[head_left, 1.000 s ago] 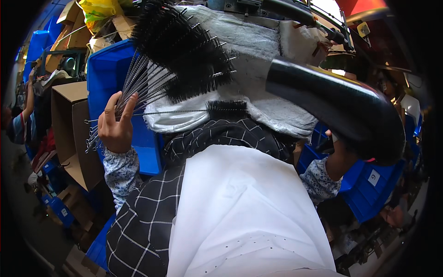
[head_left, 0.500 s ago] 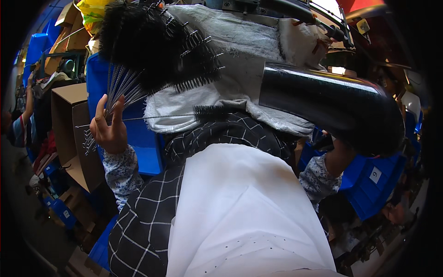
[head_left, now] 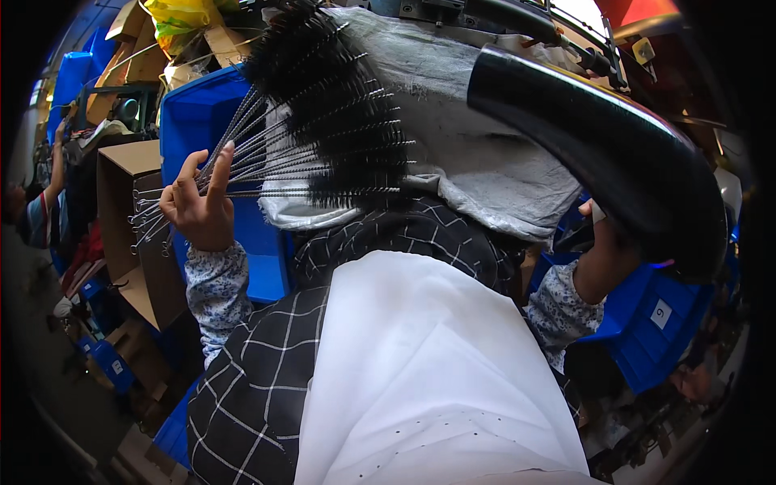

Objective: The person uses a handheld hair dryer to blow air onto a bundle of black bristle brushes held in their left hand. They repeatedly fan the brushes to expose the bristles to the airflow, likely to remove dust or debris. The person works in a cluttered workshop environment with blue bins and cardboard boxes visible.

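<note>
Brushes (head_left: 323, 121), a fanned bundle of them, sit pinched in our left hand (head_left: 202, 206), fingers narrow around the twisted wire stems just below the bristles. We judge them light, springy and slippery; grip low, near the loops. Beyond, our right hand (head_left: 602, 259) props a black tube (head_left: 606, 153), its fingers hidden.

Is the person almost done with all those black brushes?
Hard to say. The left hand holds a fanned bundle of black wire brushes by their twisted stems. The right hand steadies a big black curved tube. No brush is inside the tube yet, and no finished pile shows.
</note>
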`<state>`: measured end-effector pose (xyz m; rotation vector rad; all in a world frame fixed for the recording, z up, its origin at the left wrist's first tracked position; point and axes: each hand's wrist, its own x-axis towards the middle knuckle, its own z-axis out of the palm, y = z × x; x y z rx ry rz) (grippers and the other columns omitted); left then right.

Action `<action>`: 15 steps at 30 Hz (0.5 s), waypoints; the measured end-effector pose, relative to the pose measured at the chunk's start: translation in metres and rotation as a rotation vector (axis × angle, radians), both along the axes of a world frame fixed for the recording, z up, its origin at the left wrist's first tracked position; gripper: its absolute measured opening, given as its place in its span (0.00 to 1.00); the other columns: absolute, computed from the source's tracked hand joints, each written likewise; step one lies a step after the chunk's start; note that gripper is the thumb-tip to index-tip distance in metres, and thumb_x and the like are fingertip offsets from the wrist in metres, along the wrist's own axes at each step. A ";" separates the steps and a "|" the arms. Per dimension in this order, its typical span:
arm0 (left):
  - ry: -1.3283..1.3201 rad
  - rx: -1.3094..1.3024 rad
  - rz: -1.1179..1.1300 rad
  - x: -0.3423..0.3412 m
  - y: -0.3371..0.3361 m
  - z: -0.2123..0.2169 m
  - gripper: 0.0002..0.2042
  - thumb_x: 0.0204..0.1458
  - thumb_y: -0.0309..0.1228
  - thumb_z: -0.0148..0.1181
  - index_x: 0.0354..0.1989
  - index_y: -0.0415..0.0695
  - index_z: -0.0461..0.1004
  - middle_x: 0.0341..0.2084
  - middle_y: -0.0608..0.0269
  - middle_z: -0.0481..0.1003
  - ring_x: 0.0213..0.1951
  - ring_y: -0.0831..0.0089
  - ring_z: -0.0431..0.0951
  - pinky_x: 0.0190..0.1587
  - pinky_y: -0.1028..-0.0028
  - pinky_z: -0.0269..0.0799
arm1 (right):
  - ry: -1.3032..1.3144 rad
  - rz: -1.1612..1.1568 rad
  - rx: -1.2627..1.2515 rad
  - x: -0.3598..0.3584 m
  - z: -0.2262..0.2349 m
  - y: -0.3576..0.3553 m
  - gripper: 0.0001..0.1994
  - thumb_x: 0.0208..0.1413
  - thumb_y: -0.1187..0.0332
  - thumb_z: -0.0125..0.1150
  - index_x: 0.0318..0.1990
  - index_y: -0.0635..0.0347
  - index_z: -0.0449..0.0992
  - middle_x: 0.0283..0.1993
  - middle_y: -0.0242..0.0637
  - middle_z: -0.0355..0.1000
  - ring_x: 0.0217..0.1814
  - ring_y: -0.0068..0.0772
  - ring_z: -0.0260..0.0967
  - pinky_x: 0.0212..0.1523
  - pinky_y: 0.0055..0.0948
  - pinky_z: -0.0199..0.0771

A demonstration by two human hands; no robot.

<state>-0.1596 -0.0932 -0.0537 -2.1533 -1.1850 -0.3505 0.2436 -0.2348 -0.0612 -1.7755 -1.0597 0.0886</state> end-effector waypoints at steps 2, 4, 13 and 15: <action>-0.008 0.014 0.041 -0.001 -0.001 -0.004 0.13 0.52 0.31 0.43 0.43 0.63 0.68 0.36 0.75 0.70 0.32 0.82 0.69 0.36 0.74 0.56 | -0.011 0.007 -0.010 0.000 -0.003 -0.004 0.24 0.38 0.66 0.62 0.45 0.62 0.63 0.41 0.39 0.64 0.42 0.34 0.62 0.45 0.31 0.59; 0.004 0.071 0.091 -0.003 -0.001 -0.007 0.13 0.52 0.32 0.42 0.43 0.64 0.68 0.37 0.75 0.70 0.32 0.82 0.69 0.36 0.74 0.55 | -0.074 0.004 -0.046 0.002 -0.003 -0.007 0.23 0.37 0.68 0.63 0.44 0.63 0.64 0.41 0.39 0.65 0.41 0.34 0.62 0.44 0.30 0.60; -0.042 0.218 0.094 -0.008 0.005 -0.004 0.12 0.54 0.33 0.39 0.44 0.59 0.68 0.35 0.74 0.70 0.28 0.83 0.67 0.35 0.76 0.52 | -0.330 -0.020 -0.303 0.012 -0.016 -0.022 0.25 0.33 0.69 0.67 0.43 0.64 0.65 0.44 0.39 0.65 0.45 0.37 0.63 0.49 0.32 0.59; -0.061 0.113 0.091 -0.004 0.007 -0.002 0.14 0.52 0.29 0.42 0.46 0.59 0.67 0.34 0.73 0.70 0.29 0.82 0.68 0.35 0.75 0.54 | -0.503 -0.022 -0.311 0.006 -0.009 -0.020 0.22 0.34 0.72 0.65 0.41 0.65 0.66 0.40 0.39 0.66 0.41 0.34 0.64 0.44 0.30 0.61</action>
